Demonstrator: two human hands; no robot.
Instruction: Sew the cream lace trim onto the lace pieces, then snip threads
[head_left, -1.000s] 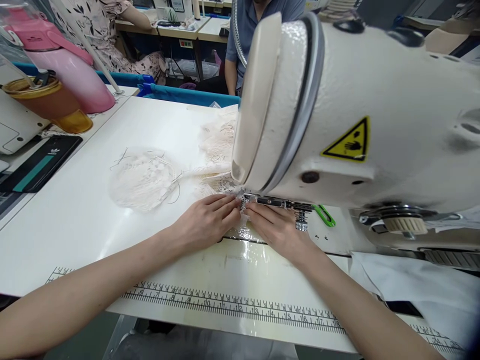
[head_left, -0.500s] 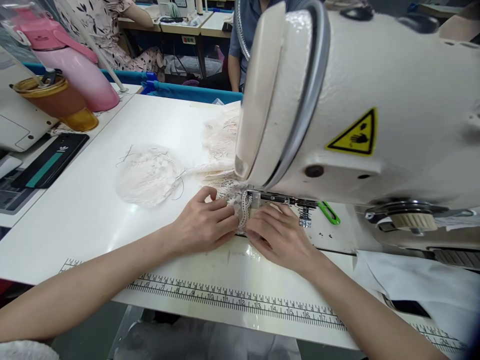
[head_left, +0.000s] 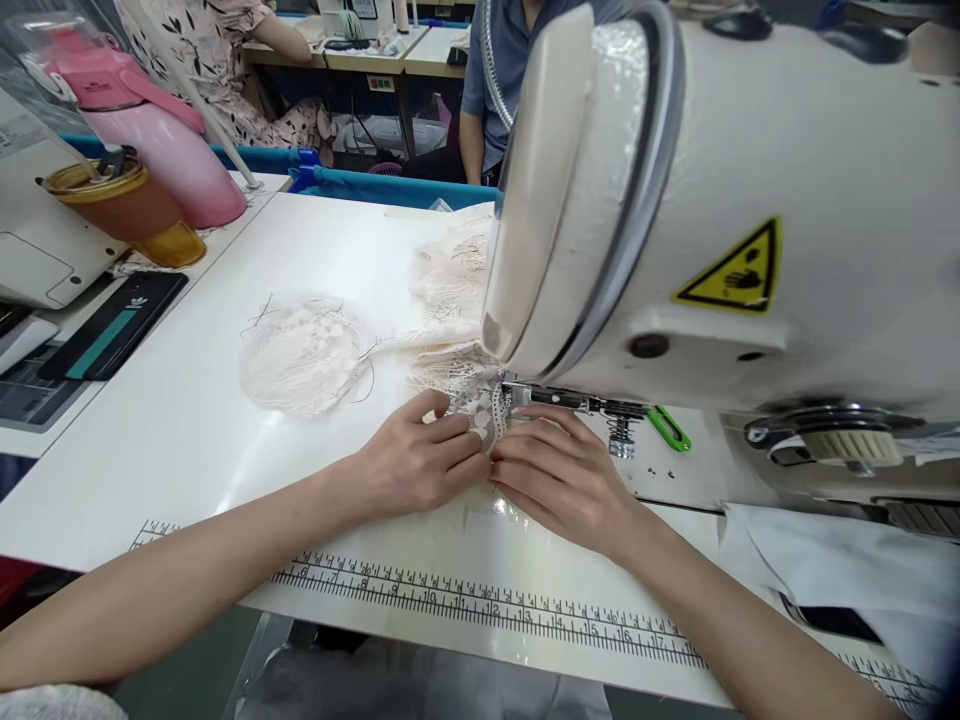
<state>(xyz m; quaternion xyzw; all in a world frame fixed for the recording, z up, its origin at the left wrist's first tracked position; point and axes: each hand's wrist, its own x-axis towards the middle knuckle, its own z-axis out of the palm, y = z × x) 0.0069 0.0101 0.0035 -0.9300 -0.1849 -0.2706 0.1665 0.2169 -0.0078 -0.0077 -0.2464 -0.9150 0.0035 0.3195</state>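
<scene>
Lace piece [head_left: 482, 405]: lay by the presser foot [head_left: 517, 393] of your sewing machine [head_left: 705, 170], near end between both hands. Your left hand [head_left: 427, 458]: curled, pinched that end. Your right hand [head_left: 566, 475]: loosely bent; any grip could not be told. Judged risks were puckering from uneven pull, or a hand straying underfoot.

Near tabletop [head_left: 442, 540] is open; sewing machine [head_left: 750, 170] blocks ahead.

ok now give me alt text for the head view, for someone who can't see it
A person's left hand and right hand meet at the near end of pale lace by a sewing machine. A round, pale fabric piece lies to the left on the white table.
</scene>
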